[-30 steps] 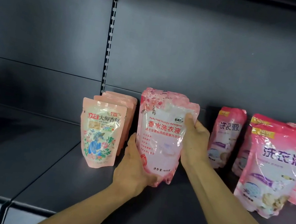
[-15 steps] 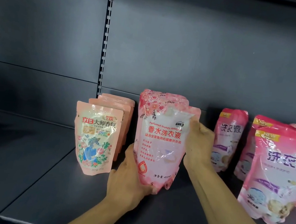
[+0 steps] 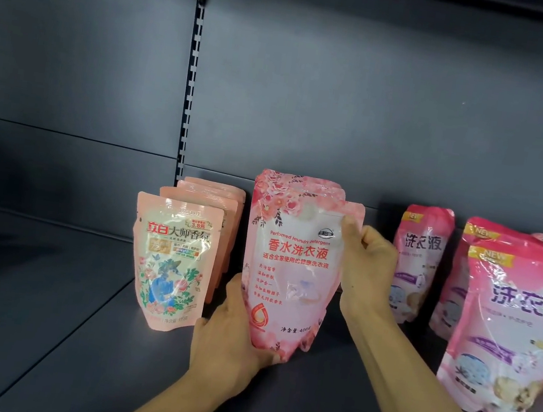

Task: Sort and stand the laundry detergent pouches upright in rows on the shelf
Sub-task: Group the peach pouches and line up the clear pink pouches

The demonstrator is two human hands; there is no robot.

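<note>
Both hands (image 3: pixel 296 307) around upright pink pouch (image 3: pixel 293 264)

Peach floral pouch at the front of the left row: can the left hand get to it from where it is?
Probably yes. The left hand sits just right of the peach floral pouch with bare shelf between, but it is now gripping the pink pouch.

Dark grey back panel (image 3: pixel 380 99) with slotted upright (image 3: pixel 190 91).

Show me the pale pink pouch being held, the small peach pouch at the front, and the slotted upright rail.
Pale pink pouch (image 3: pixel 293 264): head view, front label.
Small peach pouch (image 3: pixel 173 262): head view, printed front.
Slotted upright rail (image 3: pixel 190 91): head view, mid-length.
</note>
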